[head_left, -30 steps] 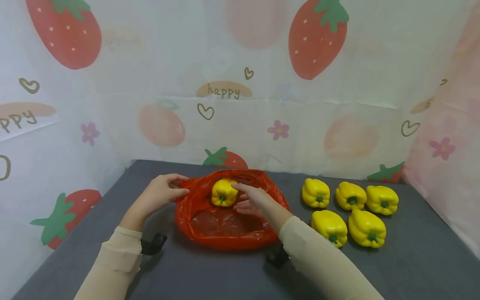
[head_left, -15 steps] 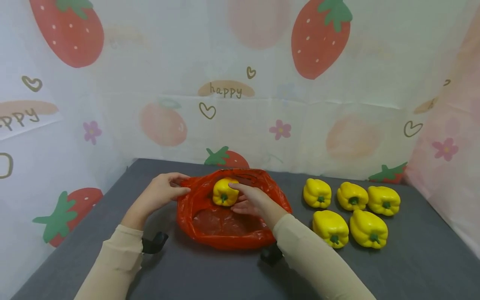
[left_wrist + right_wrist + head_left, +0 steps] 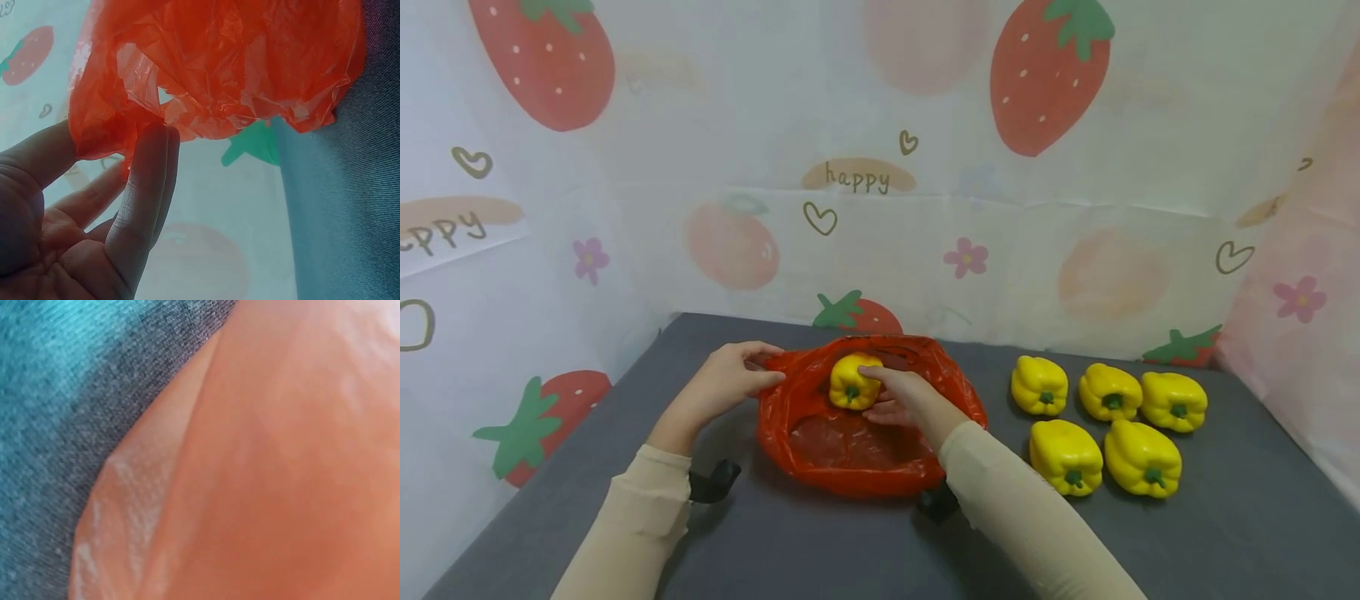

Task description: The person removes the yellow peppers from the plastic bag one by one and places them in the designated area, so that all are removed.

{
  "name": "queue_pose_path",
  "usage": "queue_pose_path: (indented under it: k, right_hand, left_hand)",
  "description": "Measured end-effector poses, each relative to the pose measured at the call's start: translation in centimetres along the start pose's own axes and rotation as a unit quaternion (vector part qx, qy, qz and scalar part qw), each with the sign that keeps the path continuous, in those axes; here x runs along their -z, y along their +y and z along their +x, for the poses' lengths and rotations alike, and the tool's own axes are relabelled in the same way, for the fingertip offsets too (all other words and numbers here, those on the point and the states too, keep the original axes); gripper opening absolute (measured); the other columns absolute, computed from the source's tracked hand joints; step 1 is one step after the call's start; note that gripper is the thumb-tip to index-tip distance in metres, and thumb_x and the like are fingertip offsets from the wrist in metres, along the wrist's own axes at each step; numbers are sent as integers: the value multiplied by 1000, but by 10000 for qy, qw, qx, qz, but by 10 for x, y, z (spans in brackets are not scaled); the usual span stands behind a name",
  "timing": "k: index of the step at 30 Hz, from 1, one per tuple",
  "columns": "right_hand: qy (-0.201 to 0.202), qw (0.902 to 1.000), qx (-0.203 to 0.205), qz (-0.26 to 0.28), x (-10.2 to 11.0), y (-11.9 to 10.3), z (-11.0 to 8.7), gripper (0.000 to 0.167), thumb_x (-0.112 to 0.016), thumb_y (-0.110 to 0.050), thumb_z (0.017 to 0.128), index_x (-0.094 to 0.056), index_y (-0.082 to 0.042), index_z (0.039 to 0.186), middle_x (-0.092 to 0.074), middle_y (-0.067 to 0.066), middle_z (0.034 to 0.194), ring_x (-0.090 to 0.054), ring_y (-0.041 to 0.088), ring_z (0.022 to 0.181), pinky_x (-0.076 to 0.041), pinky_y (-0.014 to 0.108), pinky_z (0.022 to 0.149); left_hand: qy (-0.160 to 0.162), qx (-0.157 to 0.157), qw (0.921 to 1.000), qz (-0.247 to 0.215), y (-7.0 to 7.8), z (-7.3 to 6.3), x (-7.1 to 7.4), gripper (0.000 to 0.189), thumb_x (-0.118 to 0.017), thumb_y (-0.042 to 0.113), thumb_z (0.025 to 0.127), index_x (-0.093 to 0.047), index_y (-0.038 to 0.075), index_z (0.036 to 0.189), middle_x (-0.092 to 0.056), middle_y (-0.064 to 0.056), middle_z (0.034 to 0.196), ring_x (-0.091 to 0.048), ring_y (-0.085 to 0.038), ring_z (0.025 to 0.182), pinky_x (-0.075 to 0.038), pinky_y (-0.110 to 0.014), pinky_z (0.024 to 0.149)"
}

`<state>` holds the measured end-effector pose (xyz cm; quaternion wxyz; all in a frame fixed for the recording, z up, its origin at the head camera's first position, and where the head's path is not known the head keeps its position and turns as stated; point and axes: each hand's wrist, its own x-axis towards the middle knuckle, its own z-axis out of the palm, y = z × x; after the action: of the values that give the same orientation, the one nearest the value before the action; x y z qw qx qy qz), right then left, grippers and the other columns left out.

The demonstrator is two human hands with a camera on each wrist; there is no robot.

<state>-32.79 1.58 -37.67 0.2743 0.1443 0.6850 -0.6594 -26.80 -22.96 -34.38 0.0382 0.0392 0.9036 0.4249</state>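
Observation:
An opened red plastic bag (image 3: 872, 482) lies at mid-table in the head view. My left hand (image 3: 722, 385) pinches its left rim; in the left wrist view the fingers (image 3: 147, 181) hold the thin film. Inside the bag sits a yellow bell pepper (image 3: 847, 379), stem toward me. My right hand (image 3: 910, 400) reaches in from the right, thumb across the pepper's upper right side and fingers around its lower right. Part of the right fingers is hidden behind the pepper. Bag film (image 3: 269, 475) fills most of the right wrist view, and no hand shows there.
Several more yellow bell peppers (image 3: 1066, 457) stand in two rows right of the bag, beside the right forearm. A dark grey cloth (image 3: 805, 550) covers the table. Strawberry-printed curtains (image 3: 880, 267) stand behind and at both sides.
The right hand has moved slightly left, its thumb now further over the pepper. Pepper and bag keep their places, and the left hand stays on the rim. The head view has shifted slightly.

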Motion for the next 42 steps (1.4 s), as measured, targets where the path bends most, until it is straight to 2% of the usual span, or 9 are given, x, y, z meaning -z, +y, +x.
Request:
queue_pose_path:
  k: [9, 17, 34, 42]
  right_hand:
    - [-109, 9997, 52, 198, 2, 1, 1, 74, -67, -36, 94, -33, -2, 151, -45, 30, 146, -59, 37, 125, -54, 38, 101]
    - [-282, 9990, 114, 341, 6, 6, -3, 76, -66, -31, 95, -30, 5, 151, -38, 31, 151, -54, 39, 131, -51, 38, 105]
    - [-554, 9976, 332, 249, 27, 6, -16, 66, -67, -27, 95, -39, 1, 147, -47, 23, 148, -53, 36, 134, -46, 41, 109]
    - [-697, 9963, 494, -62, 36, 8, -32, 65, -68, -28, 94, -42, 2, 145, -50, 23, 146, -54, 36, 133, -46, 41, 110]
  left_hand:
    - [-1, 20, 10000, -10, -2, 2, 0, 48, -65, 24, 96, -55, 3, 137, -65, -21, 123, -67, -28, 106, -59, -43, 88]
    - [40, 78, 10000, 29, -2, 1, -2, 48, -65, 25, 96, -55, 3, 137, -64, -21, 124, -66, -29, 107, -59, -44, 90]
    - [53, -6, 10000, 47, 1, -1, -1, 48, -65, 25, 96, -56, 2, 137, -65, -21, 123, -67, -28, 105, -59, -44, 88]
    - [63, 1, 10000, 64, 1, -2, -1, 48, -65, 25, 96, -56, 2, 137, -65, -21, 123, -68, -28, 104, -60, -43, 87]
